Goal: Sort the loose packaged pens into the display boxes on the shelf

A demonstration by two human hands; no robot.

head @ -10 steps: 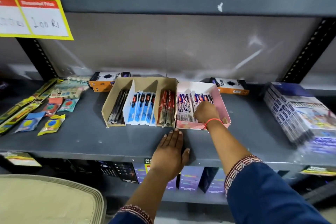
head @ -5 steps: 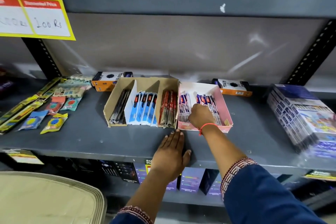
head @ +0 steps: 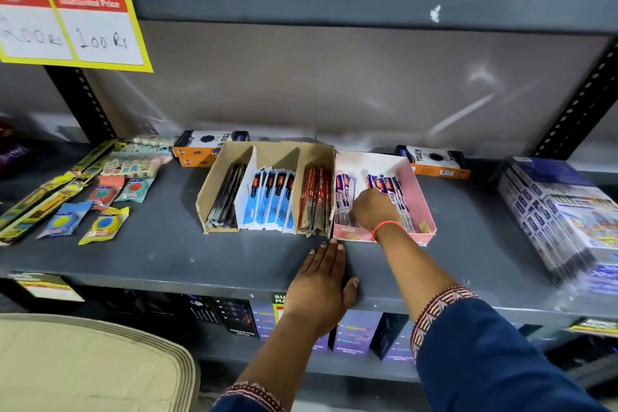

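Note:
On the grey shelf (head: 160, 261) stands a brown cardboard display box (head: 274, 150) with three compartments: black pens (head: 225, 202), blue-white packaged pens (head: 271, 202) and red pens (head: 314, 202). Touching its right side is a pink box (head: 423, 201) holding purple-white packaged pens (head: 388, 182). My right hand (head: 371, 207) reaches into the pink box, fingers curled down on the pens at its left side. My left hand (head: 321, 291) lies flat on the shelf's front edge just below the boxes and holds nothing.
Two orange-and-black boxes (head: 207, 147) (head: 434, 162) lie behind the display boxes. Small colourful packets (head: 100, 197) spread over the left of the shelf. A stack of wrapped packs (head: 561, 211) fills the right end. A yellow price sign (head: 67, 27) hangs top left. A beige seat (head: 83, 365) stands below.
My right hand has slid from the right part of the pink box toward its left side and lower onto the pens. My left hand stays flat on the shelf edge.

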